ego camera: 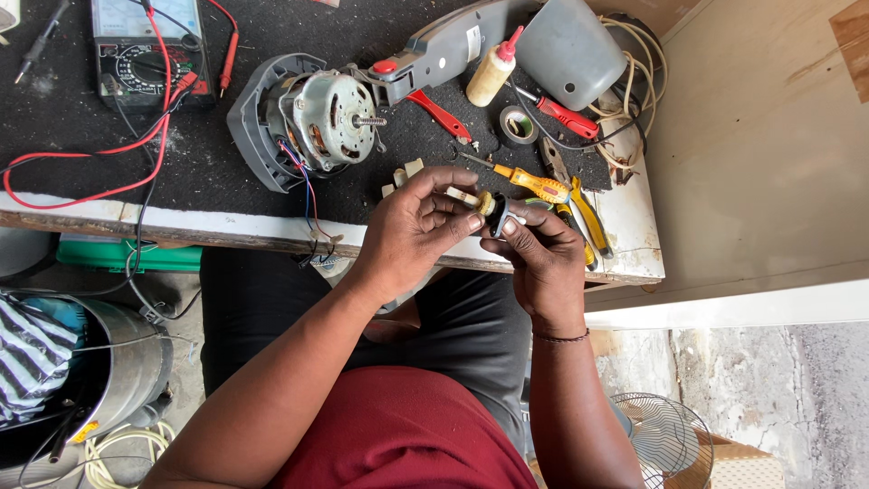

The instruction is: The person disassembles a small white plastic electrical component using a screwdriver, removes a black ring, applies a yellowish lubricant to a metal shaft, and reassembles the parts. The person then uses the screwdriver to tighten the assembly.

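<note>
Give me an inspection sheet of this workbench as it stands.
Surface: black mat on a worn white-edged bench.
Job's things: small black-and-cream part pinched between both hands; motor in a grey housing on the mat.
Clutter: multimeter, glue bottle, tape roll, yellow screwdriver, red screwdriver, grey container.
Grips: left hand and right hand both closed on the part.
Cables: red test lead; cream cord.
Surroundings: fan guard on the floor; metal bucket.
</note>
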